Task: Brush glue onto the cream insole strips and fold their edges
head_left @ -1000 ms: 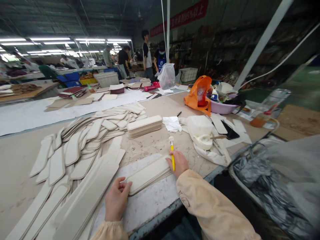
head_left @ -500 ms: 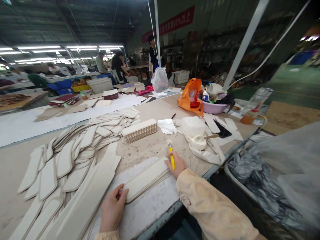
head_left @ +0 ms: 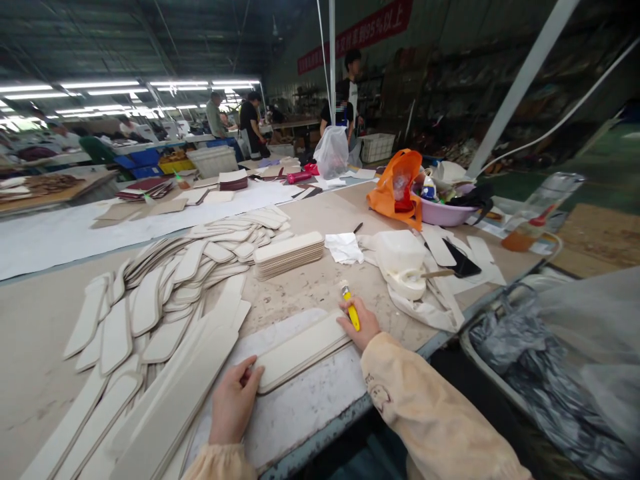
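The brush (head_left: 353,315) has tilted, right hand (head_left: 366,326) gripping it; left hand (head_left: 233,403) touches strips (head_left: 299,351), its grip unclear.

An orange bag (head_left: 384,198) sits beside a purple basin (head_left: 445,215) (well filled).

There are one left hand (head_left: 234,403), one right hand (head_left: 364,325), one yellow-handled brush (head_left: 354,318), and two neat stacks of round-cornered pale pieces (head_left: 290,248). I count also one orange bag (head_left: 393,190) and one purple basin (head_left: 445,215). The loose pieces (head_left: 117,337) seem more than twenty, but they overlap.
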Tool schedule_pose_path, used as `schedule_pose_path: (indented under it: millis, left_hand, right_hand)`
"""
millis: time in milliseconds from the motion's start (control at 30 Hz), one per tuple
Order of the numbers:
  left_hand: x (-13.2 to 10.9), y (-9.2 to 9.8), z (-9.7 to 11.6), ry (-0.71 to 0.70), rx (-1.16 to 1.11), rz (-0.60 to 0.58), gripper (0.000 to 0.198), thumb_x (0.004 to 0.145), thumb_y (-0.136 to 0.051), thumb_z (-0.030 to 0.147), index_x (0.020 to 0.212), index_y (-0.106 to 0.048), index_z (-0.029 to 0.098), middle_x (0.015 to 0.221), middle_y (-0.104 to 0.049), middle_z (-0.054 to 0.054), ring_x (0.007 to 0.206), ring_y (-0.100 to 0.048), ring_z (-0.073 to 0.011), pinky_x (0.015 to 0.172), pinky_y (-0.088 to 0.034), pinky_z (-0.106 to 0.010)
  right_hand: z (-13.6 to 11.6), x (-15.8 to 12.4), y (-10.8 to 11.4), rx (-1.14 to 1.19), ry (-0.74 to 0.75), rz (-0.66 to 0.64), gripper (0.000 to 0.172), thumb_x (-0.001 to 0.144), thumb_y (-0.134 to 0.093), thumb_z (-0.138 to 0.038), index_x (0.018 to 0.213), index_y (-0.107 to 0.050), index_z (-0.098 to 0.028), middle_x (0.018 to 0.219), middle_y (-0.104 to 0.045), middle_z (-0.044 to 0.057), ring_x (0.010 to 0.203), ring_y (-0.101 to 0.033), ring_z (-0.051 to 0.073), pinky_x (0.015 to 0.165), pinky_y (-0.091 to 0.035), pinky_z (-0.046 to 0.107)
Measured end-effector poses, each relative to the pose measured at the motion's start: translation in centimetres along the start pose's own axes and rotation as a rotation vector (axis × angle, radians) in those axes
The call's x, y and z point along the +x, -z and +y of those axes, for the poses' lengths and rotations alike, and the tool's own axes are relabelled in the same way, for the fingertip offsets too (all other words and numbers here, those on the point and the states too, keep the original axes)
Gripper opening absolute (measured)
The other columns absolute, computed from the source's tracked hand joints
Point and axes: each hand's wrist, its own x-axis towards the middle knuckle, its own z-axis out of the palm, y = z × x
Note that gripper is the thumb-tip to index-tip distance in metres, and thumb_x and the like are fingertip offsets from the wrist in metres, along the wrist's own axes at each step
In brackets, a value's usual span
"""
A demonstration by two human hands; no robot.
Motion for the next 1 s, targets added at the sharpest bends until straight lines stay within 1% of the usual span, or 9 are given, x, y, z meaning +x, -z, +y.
schedule_pose_path:
  millis: [200, 367, 500, 567, 667, 733, 833, 900, 1000]
  left_hand:
    - [0.1, -0.2, -0.3, -0.003, -0.015, -0.006, 0.053, 0.074, -0.046, 0.056, 0.102, -0.064, 0.015, 0.074, -0.061, -0.003, 0.071, -0.057, -0.0195, 0.069, -0.045, -0.032]
    - [0.2, -0.4, -0.4, 0.001, -0.032, -0.003, 0.053, 0.073, -0.046, 0.057, 0.1, -0.064, 0.015, 0.073, -0.059, -0.003, 0.07, -0.056, -0.0195, 0.069, -0.044, -0.033]
    - [0.2, -0.6, -0.7, 0.013, -0.048, 0.004, 0.054, 0.072, -0.047, 0.057, 0.101, -0.063, 0.014, 0.072, -0.057, -0.003, 0.068, -0.054, -0.019, 0.067, -0.044, -0.033]
    - [0.2, -0.7, -0.9, 0.013, -0.058, 0.0, 0.053, 0.072, -0.048, 0.056, 0.102, -0.063, 0.014, 0.072, -0.057, -0.003, 0.068, -0.054, -0.0185, 0.067, -0.043, -0.033]
    - [0.2, -0.9, -1.1, 0.002, -0.072, -0.002, 0.051, 0.074, -0.047, 0.054, 0.102, -0.062, 0.014, 0.072, -0.056, -0.002, 0.067, -0.053, -0.0181, 0.068, -0.043, -0.033]
    - [0.1, -0.9, -1.1, 0.003, -0.083, 0.003, 0.051, 0.074, -0.047, 0.055, 0.103, -0.062, 0.015, 0.073, -0.055, -0.002, 0.068, -0.053, -0.018, 0.068, -0.043, -0.033]
    - [0.0, -0.8, -1.0, 0.026, -0.09, -0.01, 0.055, 0.073, -0.048, 0.057, 0.104, -0.061, 0.014, 0.073, -0.055, -0.002, 0.067, -0.053, -0.0182, 0.068, -0.043, -0.033]
    - [0.0, -0.7, -0.8, 0.041, -0.084, -0.028, 0.057, 0.072, -0.047, 0.059, 0.105, -0.06, 0.014, 0.074, -0.055, -0.002, 0.067, -0.053, -0.0184, 0.068, -0.043, -0.033]
    - [0.1, -0.6, -0.7, 0.047, -0.071, -0.044, 0.058, 0.072, -0.047, 0.06, 0.106, -0.06, 0.014, 0.074, -0.054, -0.002, 0.068, -0.053, -0.0186, 0.068, -0.042, -0.034]
  right_hand:
    - [-0.4, 0.0, 0.0, -0.042, 0.041, -0.006, 0.02, 0.075, -0.054, -0.028, 0.092, -0.044, -0.022, 0.099, -0.063, 0.003, 0.084, -0.06, 0.019, 0.075, -0.046, 0.031]
    - [-0.5, 0.0, -0.1, -0.084, 0.03, 0.014, 0.02, 0.076, -0.054, -0.03, 0.093, -0.048, -0.021, 0.09, -0.062, 0.003, 0.082, -0.06, 0.019, 0.071, -0.046, 0.03]
    - [0.0, 0.2, -0.3, -0.098, 0.048, 0.019, 0.02, 0.075, -0.055, -0.029, 0.093, -0.048, -0.022, 0.088, -0.063, 0.003, 0.081, -0.06, 0.02, 0.07, -0.047, 0.031]
    - [0.1, 0.2, -0.3, -0.133, 0.086, 0.059, 0.019, 0.076, -0.055, -0.028, 0.092, -0.047, -0.022, 0.093, -0.063, 0.004, 0.084, -0.06, 0.022, 0.074, -0.047, 0.035]
    - [-0.8, -0.4, -0.8, -0.202, 0.249, 0.105, 0.015, 0.079, -0.054, -0.025, 0.091, -0.046, -0.022, 0.105, -0.062, 0.007, 0.098, -0.056, 0.024, 0.084, -0.045, 0.04]
    - [-2.2, -1.5, -1.6, -0.206, 0.388, 0.033, 0.011, 0.081, -0.053, -0.024, 0.09, -0.048, -0.022, 0.113, -0.059, 0.008, 0.107, -0.052, 0.023, 0.089, -0.043, 0.039]
    - [-4.6, -3.5, -3.7, -0.195, 0.555, -0.175, 0.015, 0.082, -0.056, -0.028, 0.092, -0.05, -0.021, 0.116, -0.057, 0.008, 0.116, -0.047, 0.02, 0.099, -0.037, 0.039]
    - [-5.7, -4.5, -5.2, -0.21, 0.603, -0.282, 0.021, 0.081, -0.058, -0.035, 0.095, -0.051, -0.021, 0.116, -0.058, 0.008, 0.12, -0.044, 0.02, 0.104, -0.032, 0.039]
    - [-5.9, -5.0, -6.0, -0.247, 0.562, -0.331, 0.029, 0.079, -0.061, -0.042, 0.096, -0.052, -0.021, 0.114, -0.058, 0.008, 0.121, -0.043, 0.02, 0.105, -0.03, 0.04]
